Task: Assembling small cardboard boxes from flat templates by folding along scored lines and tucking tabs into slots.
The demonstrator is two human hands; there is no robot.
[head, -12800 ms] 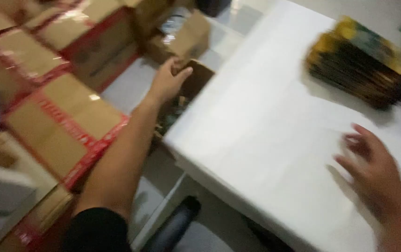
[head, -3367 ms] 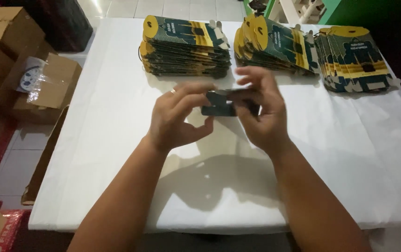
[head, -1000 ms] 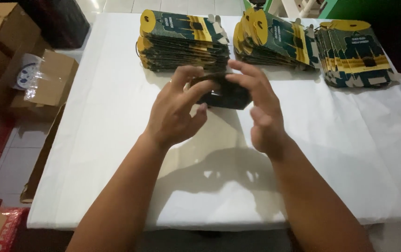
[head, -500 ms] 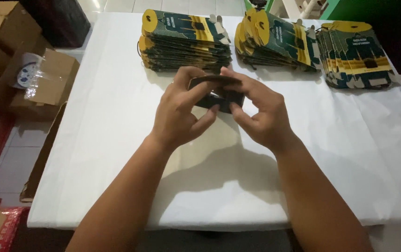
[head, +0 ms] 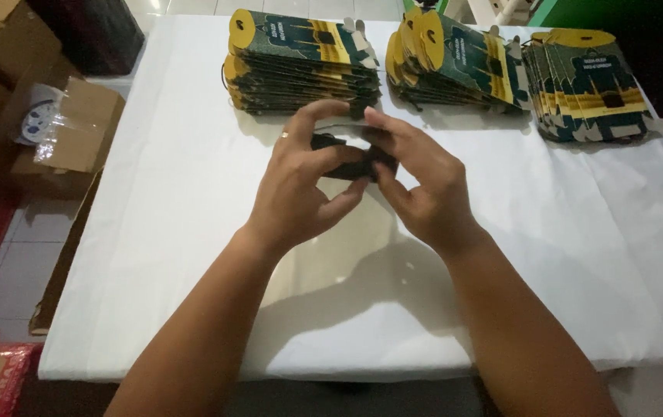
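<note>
Holding one small black item (head: 351, 158): left hand (head: 300, 189), right hand (head: 424, 185); three carton stacks (head: 300, 62) behind.

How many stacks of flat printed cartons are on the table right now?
3, all along the far edge: left stack, middle stack, and right stack. The left hand and right hand hold a small dark item in front of them.

White-clothed table (head: 154, 232); pale tiled floor (head: 7, 270) left; cardboard boxes (head: 76, 131); possibly green wall (head: 617, 15) far right.
</note>
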